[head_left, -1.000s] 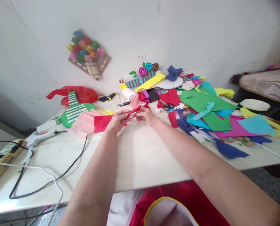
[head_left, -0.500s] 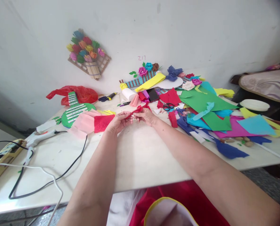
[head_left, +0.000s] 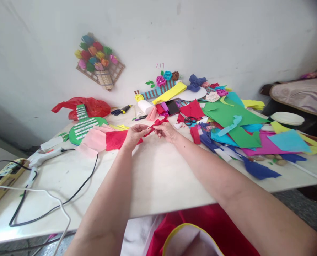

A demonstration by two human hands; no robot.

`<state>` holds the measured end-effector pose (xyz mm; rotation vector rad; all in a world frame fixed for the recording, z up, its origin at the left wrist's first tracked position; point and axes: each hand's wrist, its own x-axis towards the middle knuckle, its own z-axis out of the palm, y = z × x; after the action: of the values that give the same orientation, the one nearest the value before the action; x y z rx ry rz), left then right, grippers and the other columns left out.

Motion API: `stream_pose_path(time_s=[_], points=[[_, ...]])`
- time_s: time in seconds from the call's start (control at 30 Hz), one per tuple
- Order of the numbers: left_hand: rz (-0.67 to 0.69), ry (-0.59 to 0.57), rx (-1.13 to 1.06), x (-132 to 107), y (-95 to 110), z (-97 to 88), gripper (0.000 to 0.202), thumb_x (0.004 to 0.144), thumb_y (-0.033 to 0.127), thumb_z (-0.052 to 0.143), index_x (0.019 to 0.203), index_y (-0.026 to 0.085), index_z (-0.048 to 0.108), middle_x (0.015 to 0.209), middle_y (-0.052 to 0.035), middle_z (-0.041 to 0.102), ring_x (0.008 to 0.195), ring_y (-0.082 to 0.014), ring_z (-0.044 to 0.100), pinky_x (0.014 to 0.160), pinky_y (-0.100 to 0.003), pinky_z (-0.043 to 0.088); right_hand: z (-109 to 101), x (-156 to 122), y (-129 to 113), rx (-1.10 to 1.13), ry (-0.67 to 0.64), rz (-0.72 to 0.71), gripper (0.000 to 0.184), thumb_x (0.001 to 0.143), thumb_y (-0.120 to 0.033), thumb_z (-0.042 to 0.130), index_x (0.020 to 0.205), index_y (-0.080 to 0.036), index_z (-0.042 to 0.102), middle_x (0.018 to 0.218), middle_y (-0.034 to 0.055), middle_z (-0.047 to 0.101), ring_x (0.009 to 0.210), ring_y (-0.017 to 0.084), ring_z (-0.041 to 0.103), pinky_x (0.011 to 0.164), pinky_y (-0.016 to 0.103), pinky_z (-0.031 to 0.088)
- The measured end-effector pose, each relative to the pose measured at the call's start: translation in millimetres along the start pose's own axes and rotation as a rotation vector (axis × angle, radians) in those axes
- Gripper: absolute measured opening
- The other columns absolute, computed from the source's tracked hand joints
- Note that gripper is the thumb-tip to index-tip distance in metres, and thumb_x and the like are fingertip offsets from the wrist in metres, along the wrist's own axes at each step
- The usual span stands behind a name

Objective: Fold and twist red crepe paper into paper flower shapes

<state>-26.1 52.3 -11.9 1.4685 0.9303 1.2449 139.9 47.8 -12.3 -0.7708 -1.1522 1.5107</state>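
Between my two hands, above the middle of the table, a narrow strip of red crepe paper (head_left: pixel 156 123) is stretched and slightly twisted. My left hand (head_left: pixel 136 135) pinches its left end, fingers closed. Its right part is gripped by my right hand (head_left: pixel 166 131), thumb and fingers pressed together. A flat red paper piece (head_left: pixel 116 139) lies partly behind my left hand, beside pale pink paper (head_left: pixel 93 140). Right of my right hand is a small folded red piece (head_left: pixel 195 135). Dark-handled scissors (head_left: pixel 189 121) rest on red paper (head_left: pixel 194 109) farther back.
A glue gun (head_left: pixel 45 158) with a black cable lies at left, near a power strip (head_left: pixel 7 174). A green guitar-shaped craft (head_left: pixel 85 129) and red plastic bag (head_left: pixel 94 106) are behind. Coloured paper sheets (head_left: pixel 233 110) heap the right side. Paper flowers (head_left: pixel 96 53) hang on the wall.
My hands have moved slightly apart, and more of the red strip shows between them. More of the flat red piece shows beside my left hand.
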Motion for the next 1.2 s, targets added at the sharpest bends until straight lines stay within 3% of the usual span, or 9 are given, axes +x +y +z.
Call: stream_pose_path(time_s=[0.2,0.37,0.53,0.77,1.0,1.2], points=[[0.021,0.063,0.063,2,1,-3.1,0.033,0.051,0.037,0.078,0.068,0.012,0.065,0.057,-0.0019,0.062,0.05,-0.0084,0.052,0.049,-0.021,0.039,-1,3,4,-0.012,-0.011,-0.003,0.015,0.065,-0.021,0.062,0.057,-0.011,0.054,0.047,-0.0011,0.056,0.032,0.005,0.042,0.031,0.017,0.034],[0.008,0.029,0.099,2,2,-5.5,0.032,0.055,0.037,0.076,0.069,0.011,0.064,0.055,-0.0019,0.061,0.047,-0.008,0.05,0.045,-0.02,0.036,0,3,5,-0.035,0.015,-0.011,0.016,0.069,-0.025,0.063,0.063,-0.012,0.056,0.048,-0.0008,0.057,0.035,0.005,0.043,0.032,0.016,0.034],[-0.025,-0.032,0.073,-2,5,0.6,0.04,0.053,0.04,0.077,0.078,0.012,0.064,0.062,-0.0027,0.064,0.052,-0.0107,0.056,0.049,-0.022,0.041,-1,3,7,-0.025,0.053,-0.018,0.016,0.07,-0.024,0.063,0.064,-0.013,0.054,0.048,-0.001,0.057,0.035,0.005,0.043,0.033,0.016,0.034],[-0.019,-0.001,0.026,-3,7,5.9,0.045,0.049,0.041,0.079,0.078,0.012,0.062,0.065,-0.0032,0.066,0.056,-0.0115,0.059,0.057,-0.024,0.046,-5,8,11,0.027,0.036,-0.002,0.018,0.075,-0.027,0.06,0.066,-0.013,0.055,0.051,0.0002,0.059,0.036,0.005,0.045,0.034,0.016,0.037],[-0.033,0.042,0.063,-5,11,7.4,0.042,0.049,0.042,0.078,0.072,0.011,0.061,0.058,-0.0019,0.063,0.051,-0.0111,0.056,0.05,-0.023,0.043,-4,7,12,0.04,0.015,-0.002,0.019,0.076,-0.027,0.059,0.065,-0.012,0.055,0.051,0.0011,0.06,0.035,0.005,0.046,0.034,0.017,0.037],[-0.079,0.003,0.122,-8,12,9.2,0.041,0.053,0.046,0.075,0.071,0.011,0.061,0.054,-0.0025,0.061,0.046,-0.0102,0.054,0.046,-0.021,0.042,-3,8,15,0.001,0.011,0.004,0.018,0.073,-0.028,0.062,0.067,-0.013,0.056,0.05,0.0,0.06,0.035,0.006,0.045,0.034,0.016,0.036]])
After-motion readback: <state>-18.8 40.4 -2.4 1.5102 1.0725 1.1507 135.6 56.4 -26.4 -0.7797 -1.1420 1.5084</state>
